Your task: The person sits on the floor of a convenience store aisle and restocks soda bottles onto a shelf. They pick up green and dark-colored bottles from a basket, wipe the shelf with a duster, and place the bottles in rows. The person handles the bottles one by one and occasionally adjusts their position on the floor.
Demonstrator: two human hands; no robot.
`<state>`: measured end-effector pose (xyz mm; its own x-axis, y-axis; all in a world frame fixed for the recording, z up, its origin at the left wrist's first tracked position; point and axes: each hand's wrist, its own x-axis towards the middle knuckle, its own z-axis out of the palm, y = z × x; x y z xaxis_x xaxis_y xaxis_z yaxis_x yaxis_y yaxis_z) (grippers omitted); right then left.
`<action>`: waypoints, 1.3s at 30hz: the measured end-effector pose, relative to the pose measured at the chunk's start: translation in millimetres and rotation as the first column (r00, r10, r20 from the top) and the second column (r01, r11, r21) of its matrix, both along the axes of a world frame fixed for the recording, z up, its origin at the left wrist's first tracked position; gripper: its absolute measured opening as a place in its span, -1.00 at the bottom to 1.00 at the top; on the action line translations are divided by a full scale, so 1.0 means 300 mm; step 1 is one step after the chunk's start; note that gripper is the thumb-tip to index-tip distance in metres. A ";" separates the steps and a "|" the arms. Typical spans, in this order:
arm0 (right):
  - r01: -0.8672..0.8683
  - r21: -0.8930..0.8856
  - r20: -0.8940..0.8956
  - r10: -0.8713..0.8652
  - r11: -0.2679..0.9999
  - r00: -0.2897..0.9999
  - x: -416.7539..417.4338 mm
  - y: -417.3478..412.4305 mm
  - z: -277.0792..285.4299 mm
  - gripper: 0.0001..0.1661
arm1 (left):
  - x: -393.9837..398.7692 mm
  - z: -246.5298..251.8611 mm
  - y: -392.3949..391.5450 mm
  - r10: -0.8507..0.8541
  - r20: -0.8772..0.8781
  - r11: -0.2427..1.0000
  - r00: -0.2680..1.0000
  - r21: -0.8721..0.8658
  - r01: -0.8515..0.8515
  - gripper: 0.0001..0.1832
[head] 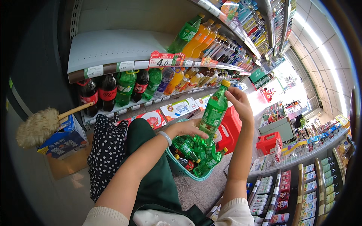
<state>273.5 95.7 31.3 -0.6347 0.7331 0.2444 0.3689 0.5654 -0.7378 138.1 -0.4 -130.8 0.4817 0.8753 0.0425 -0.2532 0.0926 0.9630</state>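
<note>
Between my two hands, above a basket, a green plastic soda bottle [214,111] with a yellow cap stands slightly tilted. My left hand [193,128] grips it near its base. At its neck, just under the cap, are the fingers of my right hand [239,100]. The teal plastic basket [195,177] on the floor holds several green soda bottles [210,162] and a dark cola bottle [185,163]. Another green bottle [185,34] stands on the upper shelf [113,46], beside orange soda bottles [199,38].
Large cola bottles [107,93] and other drinks fill the lower shelf. Boxed cartons [179,108] lie on the floor below it. A red plastic stool [230,128] is behind the basket. At left, a fluffy duster [39,128] rests on a blue box [66,139], near a dotted black cloth [106,158].
</note>
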 end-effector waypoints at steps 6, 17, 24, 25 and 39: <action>-0.189 -0.421 -0.052 0.184 0.887 0.981 -0.092 -0.013 0.014 -0.58 | -0.079 -0.164 0.079 -0.421 0.372 0.890 0.827 -0.003 0.455 -0.27; 0.264 0.294 -0.119 -0.239 0.919 0.964 -0.136 0.009 0.042 -0.48 | -0.105 -0.101 0.042 -0.007 0.663 0.998 0.748 -0.037 0.042 -0.14; 0.327 0.200 -0.076 -0.319 0.924 0.945 -0.124 0.045 0.030 -0.41 | -0.123 -0.144 0.072 -0.237 0.752 0.951 0.615 0.052 0.303 -0.21; 0.295 0.107 -0.085 -0.286 0.950 0.954 -0.120 0.051 0.026 -0.42 | -0.121 -0.139 0.070 -0.294 0.784 0.928 0.546 0.098 0.359 -0.22; 0.208 0.086 -0.100 -0.199 0.974 0.975 -0.116 0.068 0.035 -0.51 | -0.108 -0.072 0.032 0.137 0.463 0.989 0.875 -0.107 -0.098 -0.16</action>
